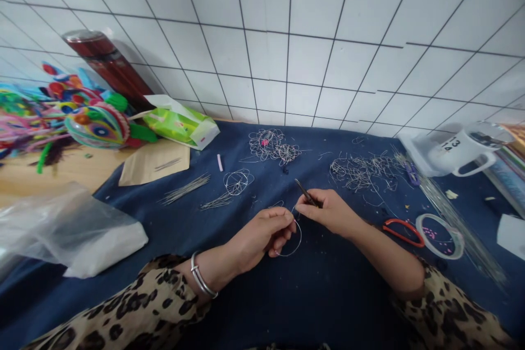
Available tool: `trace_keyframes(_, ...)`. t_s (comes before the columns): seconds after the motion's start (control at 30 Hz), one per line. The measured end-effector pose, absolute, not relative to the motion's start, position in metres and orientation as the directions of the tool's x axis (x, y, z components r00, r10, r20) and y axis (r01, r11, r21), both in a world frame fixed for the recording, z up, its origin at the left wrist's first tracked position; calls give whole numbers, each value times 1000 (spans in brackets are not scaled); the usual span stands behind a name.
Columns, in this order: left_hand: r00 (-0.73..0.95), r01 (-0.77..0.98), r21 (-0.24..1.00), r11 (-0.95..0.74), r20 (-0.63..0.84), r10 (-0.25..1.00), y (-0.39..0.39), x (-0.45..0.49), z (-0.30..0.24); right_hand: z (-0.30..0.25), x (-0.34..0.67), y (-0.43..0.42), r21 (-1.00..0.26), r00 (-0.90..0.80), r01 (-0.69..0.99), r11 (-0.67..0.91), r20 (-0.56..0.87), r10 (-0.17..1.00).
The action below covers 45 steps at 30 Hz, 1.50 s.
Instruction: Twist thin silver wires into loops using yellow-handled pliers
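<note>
Left hand point(262, 232) pinched narrow on the near-left rim of a wire ring point(296, 245); right hand point(333, 211) closed round a thin dark tool point(305, 192), thumb and forefinger tight; neither hand wide.

Key relation: ring lying flat on the blue cloth point(328, 295) in the gap between the hands; at 3 o'clock from the left fingertips, at 8 o'clock from the right knuckles; left hand touching it, right hand just beside its top edge, contact there too small to tell. Tool long axis on the 10-to-4 line, free end out toward 10 o'clock, away from the ring; which end is the working tip, cannot tell.

Pose: both forearms in from 6 o'clock, converging; left wrist with metal bangle point(200, 279), palm turned right; right wrist bent inward, back of hand up.

Around: small wire flower point(238, 180) and straight wire pins point(184, 190) at 11 o'clock; tangled wire pile point(361, 172) at 1 o'clock; red-handled cutters point(404, 231) and clear round dish point(441, 235) with pink bits at 3 o'clock, well apart; white mug point(463, 156) at 2 o'clock; plastic bag point(69, 229) at 9 o'clock.
</note>
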<state>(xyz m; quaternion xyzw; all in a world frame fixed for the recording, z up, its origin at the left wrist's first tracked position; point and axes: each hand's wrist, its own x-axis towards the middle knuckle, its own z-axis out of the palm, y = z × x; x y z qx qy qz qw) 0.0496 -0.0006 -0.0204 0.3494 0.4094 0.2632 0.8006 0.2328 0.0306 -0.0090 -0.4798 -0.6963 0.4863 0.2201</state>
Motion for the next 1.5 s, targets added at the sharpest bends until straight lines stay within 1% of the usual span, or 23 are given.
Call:
trace_keyframes(0.1, 520, -145, 787, 600, -455, 723, -2, 50, -21, -9, 233, 30, -895, -441, 445, 38, -182, 879)
trace_keyframes(0.27, 514, -146, 811, 567, -428, 744, -3, 51, -22, -7, 233, 29, -899, -436, 437, 37, -175, 883)
trace_keyframes(0.47, 507, -141, 840, 524, -394, 767, -4, 52, -24, -8, 232, 27, -916, -429, 402, -3, -191, 883)
trace_keyframes(0.77, 494, -76, 887, 456, -364, 790, -3, 51, -25, -11, 228, 24, -935, -370, 344, -92, -225, 901)
trace_keyframes(0.93, 511, -90, 884, 459, -354, 783, -2, 51, -25, -11, 227, 23, -960, -374, 263, -91, -189, 908)
trace_keyframes(1.07, 515, -84, 879, 469, -364, 776, -1, 51, -23, -12, 226, 22, -966, -376, 233, -107, -191, 907)
trace_keyframes(1.33, 508, -41, 881, 471, -388, 769, 0, 52, -26, -16, 226, 22, -957, -362, 277, -87, -188, 913)
trace_keyframes(1.5, 529, 18, 887, 461, -400, 749, 2, 49, -27, -17, 225, 21, -947, -367, 312, -76, -194, 910)
